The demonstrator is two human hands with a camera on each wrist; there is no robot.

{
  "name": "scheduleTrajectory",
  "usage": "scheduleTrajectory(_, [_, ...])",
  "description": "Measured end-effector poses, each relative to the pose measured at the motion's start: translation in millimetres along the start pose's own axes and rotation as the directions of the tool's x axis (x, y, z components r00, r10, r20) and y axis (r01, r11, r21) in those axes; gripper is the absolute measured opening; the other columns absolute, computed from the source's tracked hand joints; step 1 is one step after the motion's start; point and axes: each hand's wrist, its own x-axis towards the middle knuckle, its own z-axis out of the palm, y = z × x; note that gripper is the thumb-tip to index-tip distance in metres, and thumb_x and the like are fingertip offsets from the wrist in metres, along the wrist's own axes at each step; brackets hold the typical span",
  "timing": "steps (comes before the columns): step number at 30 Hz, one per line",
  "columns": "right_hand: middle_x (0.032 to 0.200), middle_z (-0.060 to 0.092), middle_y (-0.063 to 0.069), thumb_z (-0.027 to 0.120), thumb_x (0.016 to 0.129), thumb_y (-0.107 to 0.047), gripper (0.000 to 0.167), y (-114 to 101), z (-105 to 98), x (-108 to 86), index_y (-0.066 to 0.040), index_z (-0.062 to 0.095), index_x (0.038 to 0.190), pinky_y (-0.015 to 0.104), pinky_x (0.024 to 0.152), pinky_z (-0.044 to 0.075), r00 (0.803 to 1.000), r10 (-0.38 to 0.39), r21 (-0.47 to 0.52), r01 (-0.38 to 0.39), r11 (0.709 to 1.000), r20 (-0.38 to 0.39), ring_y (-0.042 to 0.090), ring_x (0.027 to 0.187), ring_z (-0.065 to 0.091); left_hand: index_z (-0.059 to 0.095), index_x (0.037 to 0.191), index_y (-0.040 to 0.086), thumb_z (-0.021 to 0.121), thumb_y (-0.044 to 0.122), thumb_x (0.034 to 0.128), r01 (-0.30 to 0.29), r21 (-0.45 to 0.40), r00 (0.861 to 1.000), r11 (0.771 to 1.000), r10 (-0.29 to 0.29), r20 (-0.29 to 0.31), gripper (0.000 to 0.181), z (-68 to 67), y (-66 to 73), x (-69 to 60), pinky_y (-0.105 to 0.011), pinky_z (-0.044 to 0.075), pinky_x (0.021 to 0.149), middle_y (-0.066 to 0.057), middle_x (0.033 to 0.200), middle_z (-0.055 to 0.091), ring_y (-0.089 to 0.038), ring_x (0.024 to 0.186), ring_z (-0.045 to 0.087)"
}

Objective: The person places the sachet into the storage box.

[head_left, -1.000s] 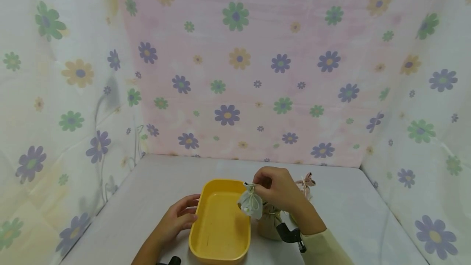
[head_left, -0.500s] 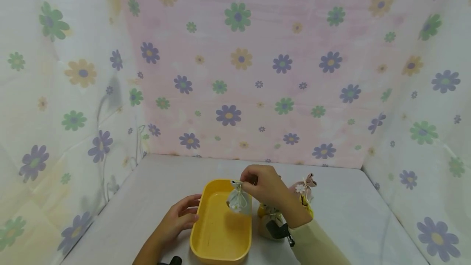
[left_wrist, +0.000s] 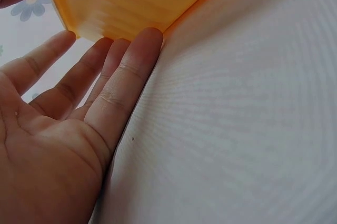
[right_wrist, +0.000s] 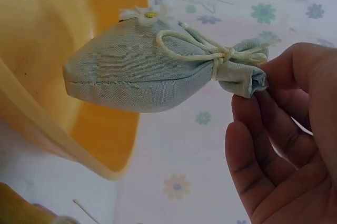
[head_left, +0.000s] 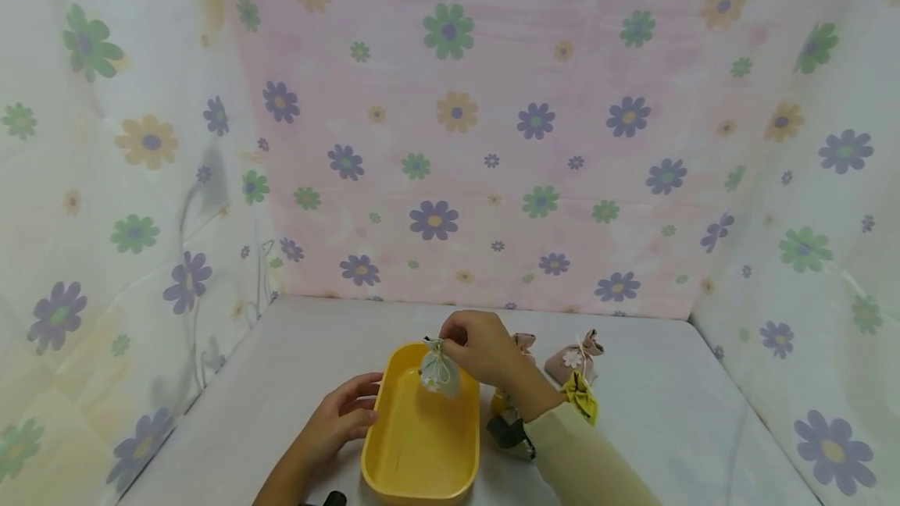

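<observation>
In the head view a yellow plastic tray lies on the table, its inside bare. My right hand pinches the gathered top of a pale blue-grey drawstring pouch, which hangs above the tray's far half. The right wrist view shows the pouch's cream cord bow and white flower, with thumb and fingers gripping the neck. My left hand stays at the tray's left side. Up close in the left wrist view, its fairly straight fingertips touch the outer wall.
Right of the tray are more pouches: a pink one with a white flower, a yellow one, and others partly hidden behind my right arm. Flower-printed cloth surrounds the white table.
My right hand has carried the blue-grey pouch leftward, from the tray's right edge to over its far half. More of the pouches on the right now show. The left hand and tray hold still.
</observation>
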Motion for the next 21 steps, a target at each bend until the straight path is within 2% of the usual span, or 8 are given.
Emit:
scheduleTrajectory(6, [0.085,0.067,-0.013,0.068,0.097,-0.019,0.006,1,13,7.6,-0.021,0.074,0.097,0.021,0.069,0.055,0.998,0.060,-0.021,-0.060,0.998,0.001,0.004,0.073,0.061,0.048,0.153,0.014,0.071,0.020,0.0936,-0.009,-0.015,1.000,1.000,0.009,0.004,0.064,2.0,-1.1,-2.2,-0.042,0.062,0.091,-0.019,0.150,0.054,-0.028,0.127,0.062])
scheduleTrajectory(10, [0.086,0.068,-0.012,0.068,0.097,-0.019,0.007,0,22,14.2,-0.022,0.074,0.097,0.021,0.069,0.055,0.998,0.063,-0.021,-0.063,0.998,0.009,0.004,0.073,0.061,0.047,0.154,0.012,0.070,0.018,0.0943,-0.021,-0.021,0.999,1.000,0.022,0.025,0.064,1.6,-1.1,-2.3,-0.043,0.062,0.092,-0.021,0.150,0.052,-0.030,0.128,0.061])
scheduleTrajectory(13, [0.086,0.068,-0.011,0.067,0.098,-0.019,0.008,-1,28,18.6,-0.022,0.074,0.096,0.023,0.070,0.055,0.998,0.068,-0.020,-0.068,0.997,0.008,0.005,0.074,0.060,0.047,0.153,0.012,0.070,0.018,0.0937,-0.026,-0.020,0.999,0.999,0.026,0.020,0.064,1.0,-1.6,-1.8,-0.043,0.062,0.091,-0.021,0.150,0.052,-0.030,0.128,0.061])
scheduleTrajectory(21, [0.087,0.067,-0.011,0.067,0.099,-0.020,0.007,3,45,22.5,-0.022,0.073,0.097,0.025,0.071,0.054,0.989,0.144,-0.004,-0.144,0.990,0.028,0.005,0.076,0.060,0.047,0.154,0.012,0.071,0.017,0.0935,-0.025,-0.012,1.000,1.000,0.026,0.015,0.065,-0.1,-2.2,-1.3,-0.043,0.062,0.092,-0.022,0.151,0.051,-0.031,0.130,0.059])
